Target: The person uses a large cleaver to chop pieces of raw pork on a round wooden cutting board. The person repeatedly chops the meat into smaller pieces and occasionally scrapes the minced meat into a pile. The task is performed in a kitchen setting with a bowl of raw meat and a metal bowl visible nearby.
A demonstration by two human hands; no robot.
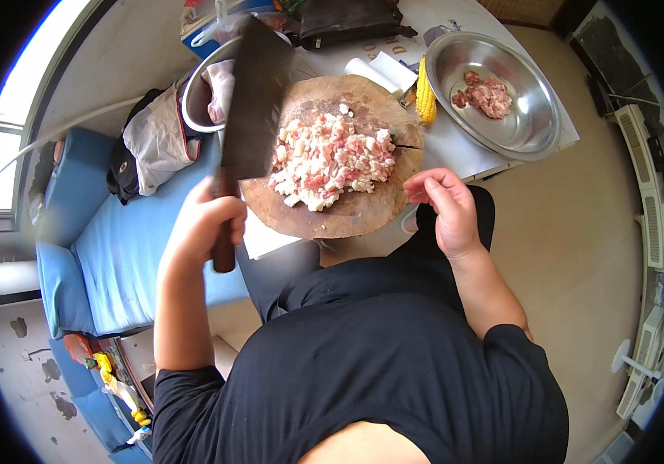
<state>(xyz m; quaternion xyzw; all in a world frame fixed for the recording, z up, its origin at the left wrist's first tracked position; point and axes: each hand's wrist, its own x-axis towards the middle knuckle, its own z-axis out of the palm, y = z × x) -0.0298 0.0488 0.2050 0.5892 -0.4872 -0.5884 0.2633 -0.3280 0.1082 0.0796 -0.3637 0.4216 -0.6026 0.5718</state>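
Observation:
My left hand grips the dark wooden handle of a cleaver. Its broad, dark blade is raised, overlapping the left side of a round wooden chopping block in this view and hiding part of it. A heap of chopped pink and white meat lies on the block, with a few loose bits around it. To the right of the block's near edge is my right hand, holding nothing. Its fingers are loosely bent and point toward the block, with the thumb apart.
Right of the block, a steel basin holds some minced meat. A yellow corn cob lies between them. Behind the cleaver stands a bowl with a pale piece of meat. A black bag lies farther back; a blue sofa is at left.

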